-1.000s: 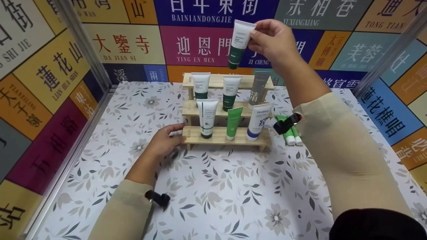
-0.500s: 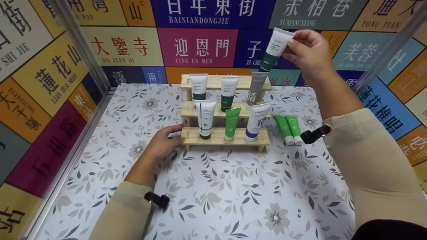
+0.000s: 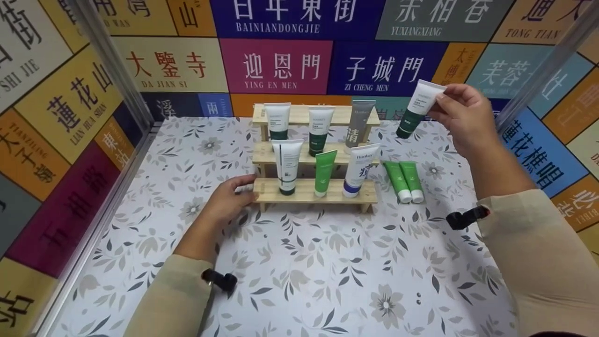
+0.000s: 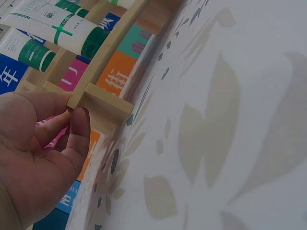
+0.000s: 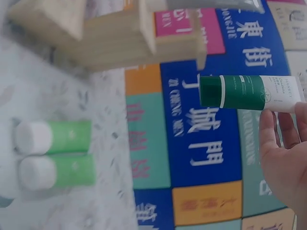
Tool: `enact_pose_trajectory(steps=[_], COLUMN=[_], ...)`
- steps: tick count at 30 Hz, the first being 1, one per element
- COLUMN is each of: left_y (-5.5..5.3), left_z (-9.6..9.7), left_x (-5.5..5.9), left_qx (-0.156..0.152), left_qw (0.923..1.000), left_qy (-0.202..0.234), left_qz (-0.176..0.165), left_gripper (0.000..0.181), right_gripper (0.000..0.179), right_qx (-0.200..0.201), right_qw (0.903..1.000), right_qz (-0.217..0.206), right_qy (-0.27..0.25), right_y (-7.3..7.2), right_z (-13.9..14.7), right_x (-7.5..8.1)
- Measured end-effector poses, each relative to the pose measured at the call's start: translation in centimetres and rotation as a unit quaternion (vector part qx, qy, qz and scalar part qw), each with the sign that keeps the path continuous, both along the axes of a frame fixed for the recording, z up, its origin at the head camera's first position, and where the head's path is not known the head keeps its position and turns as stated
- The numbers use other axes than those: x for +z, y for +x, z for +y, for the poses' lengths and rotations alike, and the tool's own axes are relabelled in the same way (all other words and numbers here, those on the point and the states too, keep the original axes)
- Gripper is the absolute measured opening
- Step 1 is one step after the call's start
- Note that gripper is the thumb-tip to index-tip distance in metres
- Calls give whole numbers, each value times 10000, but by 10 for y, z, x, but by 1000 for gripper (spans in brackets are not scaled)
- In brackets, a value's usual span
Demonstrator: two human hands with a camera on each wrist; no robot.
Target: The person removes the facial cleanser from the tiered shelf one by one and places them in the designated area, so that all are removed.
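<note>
In the head view my right hand (image 3: pixel 463 114) pinches a white-and-dark-green squeeze tube (image 3: pixel 418 110) by its flat white end. The tube hangs tilted, green cap down, in the air to the right of a three-step wooden display stand (image 3: pixel 323 199). Fingers and thumb of my left hand (image 4: pixel 45 143) grip the left end of the stand's lowest step. On that step stand a white tube with a dark cap (image 3: pixel 287 164), a green tube (image 3: pixel 325 173) and a white-and-blue tube (image 3: pixel 359 171). Two more white-and-green tubes and a grey tube (image 3: pixel 360 122) stand higher up.
Two green tubes with white caps (image 3: pixel 405 182) lie side by side on the leaf-patterned tabletop (image 3: pixel 304 271), right of the stand. Panels with large printed characters (image 3: pixel 276 65) rise behind and along both sides.
My right hand has carried the tube from above the stand to the right and then downward. The left hand keeps its grip on the stand, which stays in place.
</note>
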State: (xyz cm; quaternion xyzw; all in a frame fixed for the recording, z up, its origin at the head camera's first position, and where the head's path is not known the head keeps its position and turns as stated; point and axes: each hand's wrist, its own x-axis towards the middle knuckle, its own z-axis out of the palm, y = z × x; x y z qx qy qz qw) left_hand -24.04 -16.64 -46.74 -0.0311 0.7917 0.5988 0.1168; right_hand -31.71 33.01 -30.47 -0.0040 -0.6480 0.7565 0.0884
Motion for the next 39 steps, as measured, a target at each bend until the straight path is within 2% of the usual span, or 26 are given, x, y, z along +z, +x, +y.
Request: enact_pose_trajectory(steps=[5, 9, 19, 24, 36, 39], left_y=[-1, -1, -1, 0, -2, -1], left_z=[0, 0, 0, 1, -1, -1], left_x=[0, 0, 0, 1, -1, -1], left_qx=[26, 42, 72, 68, 41, 64], left_qw=[10000, 10000, 10000, 9998, 10000, 10000], left_qy=[1, 14, -12, 171, 59, 35], left_qz=[-44, -34, -18, 0, -23, -29], left_gripper=[58, 58, 59, 58, 58, 58], right_gripper=[26, 26, 29, 33, 32, 32], right_qx=[-114, -147, -63, 4, 135, 136], right_qw=[9996, 9980, 9928, 9851, 9609, 9592], right_qz=[-125, -407, -1050, -1514, -2312, -2465], right_qy=[219, 463, 572, 817, 1518, 1380], right_y=[7, 10, 13, 13, 10, 7], right_z=[23, 40, 72, 82, 90, 93], right_x=[-23, -40, -78, -92, -115, -121])
